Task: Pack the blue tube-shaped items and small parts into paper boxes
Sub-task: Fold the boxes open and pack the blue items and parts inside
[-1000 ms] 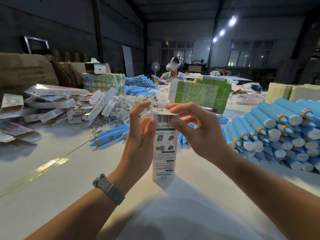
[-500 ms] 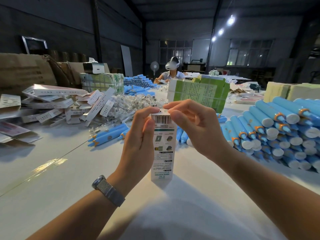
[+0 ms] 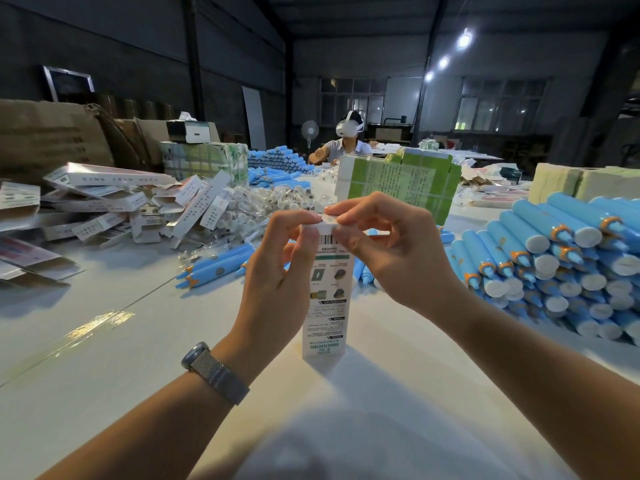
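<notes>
- Centre of the frame: one paper box stands upright on the white bench, printed face toward the camera, barcode near its top.
- Left hand is on the box's left side, thumb pressed against the barcode panel and forefinger curled onto the top flap — its grip is closed on the box.
- Right hand comes in from the right, thumb and forefinger pinching the top flap, the other fingers curled below; that grip is on the box too.
- Against a second ago: the top flap was lifted with the fingers spread round it; now it is folded down and both forefingers meet on top. The box stands on the same spot.
- A metal-band watch sits on the left wrist.
- Just behind the left hand, a few loose blue tubes lie on the bench, at least two, more hidden behind the box.
- Right edge of the frame: a big stack of blue tubes, white caps and orange collars facing us — dozens, too many to count.
- Left of centre: a heap of clear small parts, uncountable.
- Upper left: a loose pile of flat unfolded boxes, well over ten.
- Behind the hands: one green-and-white bundle of cartons; a second bundle stands further left.
- Far centre: a person wearing a white headset sits at the bench beside another pile of blue tubes.
</notes>
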`<act>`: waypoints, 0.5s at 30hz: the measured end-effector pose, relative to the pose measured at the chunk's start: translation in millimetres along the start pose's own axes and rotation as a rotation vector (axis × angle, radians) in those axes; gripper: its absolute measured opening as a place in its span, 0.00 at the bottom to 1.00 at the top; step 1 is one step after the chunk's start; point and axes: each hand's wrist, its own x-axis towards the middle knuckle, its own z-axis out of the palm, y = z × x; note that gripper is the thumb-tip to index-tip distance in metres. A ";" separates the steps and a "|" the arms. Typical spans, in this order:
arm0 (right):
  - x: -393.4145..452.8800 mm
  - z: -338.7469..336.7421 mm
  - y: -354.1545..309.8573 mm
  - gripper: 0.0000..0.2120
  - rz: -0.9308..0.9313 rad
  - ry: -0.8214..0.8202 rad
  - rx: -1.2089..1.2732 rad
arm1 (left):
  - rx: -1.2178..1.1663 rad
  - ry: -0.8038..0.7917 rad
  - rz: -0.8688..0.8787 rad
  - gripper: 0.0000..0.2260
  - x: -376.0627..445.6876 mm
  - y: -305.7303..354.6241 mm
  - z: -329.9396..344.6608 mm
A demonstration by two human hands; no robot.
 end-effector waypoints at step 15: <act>0.2 1.8 -2.7 0.02 -0.008 0.016 -0.029 | 0.068 0.036 0.025 0.07 0.7 0.1 2.6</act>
